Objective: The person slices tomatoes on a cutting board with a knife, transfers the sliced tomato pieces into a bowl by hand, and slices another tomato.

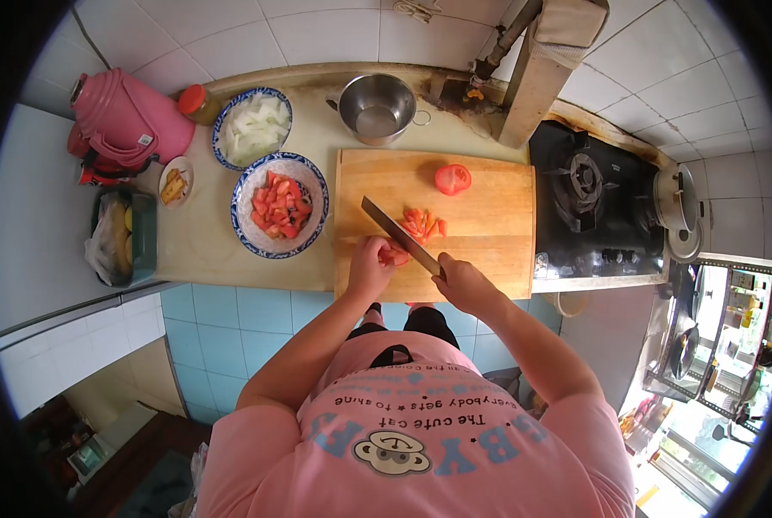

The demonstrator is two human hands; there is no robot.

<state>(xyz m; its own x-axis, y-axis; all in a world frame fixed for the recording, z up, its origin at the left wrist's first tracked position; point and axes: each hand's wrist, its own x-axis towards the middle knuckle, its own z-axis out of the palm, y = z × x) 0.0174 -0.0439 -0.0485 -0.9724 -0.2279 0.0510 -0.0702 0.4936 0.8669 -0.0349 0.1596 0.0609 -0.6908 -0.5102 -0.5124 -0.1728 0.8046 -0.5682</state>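
Observation:
My right hand (465, 285) grips the handle of a kitchen knife (395, 229), whose blade slants up and left across the wooden cutting board (490, 246). On the near side of the blade, my left hand (371, 269) is closed on a piece of tomato (394, 253). Just beyond the blade lie several cut tomato pieces (422, 224) in a small heap. Farther back on the board rests a tomato half (452, 180). A blue-patterned bowl (241, 228) left of the board holds chopped tomato (280, 205).
Behind that bowl stands a plate (220, 138) of pale sliced vegetable. A metal pot (376, 108) sits behind the board, and a black gas stove (593, 233) is at its right. A pink thermos (131, 121), a jar (198, 104) and a green bin (144, 237) occupy the left end.

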